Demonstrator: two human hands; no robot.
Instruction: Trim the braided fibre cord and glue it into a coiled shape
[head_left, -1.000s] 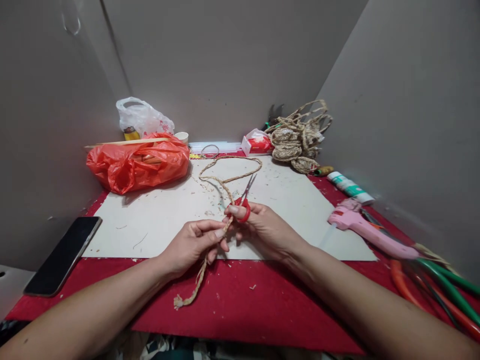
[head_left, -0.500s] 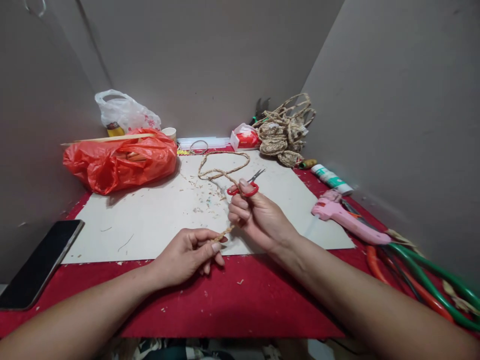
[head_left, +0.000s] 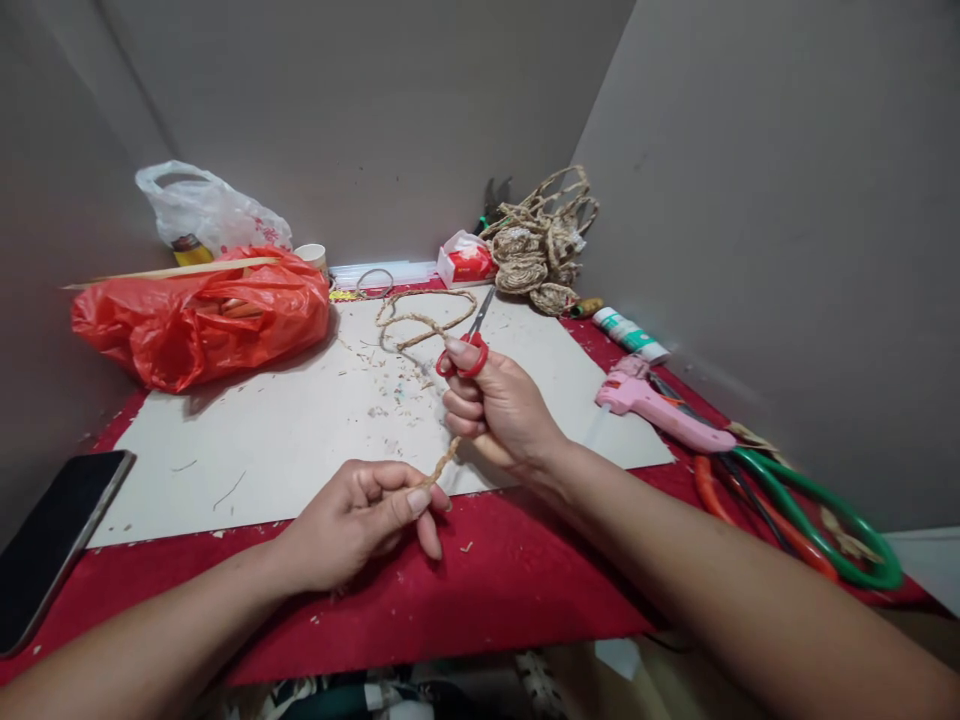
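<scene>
A braided jute rope (head_left: 416, 320) lies looped on the white board (head_left: 285, 430) and runs toward me. My left hand (head_left: 367, 520) pinches its near end between thumb and forefinger above the red cloth. My right hand (head_left: 495, 410) is closed around the rope a little farther along and also holds small red-handled scissors (head_left: 465, 350), blades pointing away toward the back wall.
A red plastic bag (head_left: 202, 315) and a white bag (head_left: 210, 210) sit at back left, a pile of coiled jute pieces (head_left: 536, 255) at back right. A pink glue gun (head_left: 660, 405) and green and red cables (head_left: 795, 500) lie right. A black phone (head_left: 52, 540) lies left.
The hanging tail of rope has been drawn up into my left hand. My right hand has slid along the rope, away from the left, with the scissors swinging to point away from me.
</scene>
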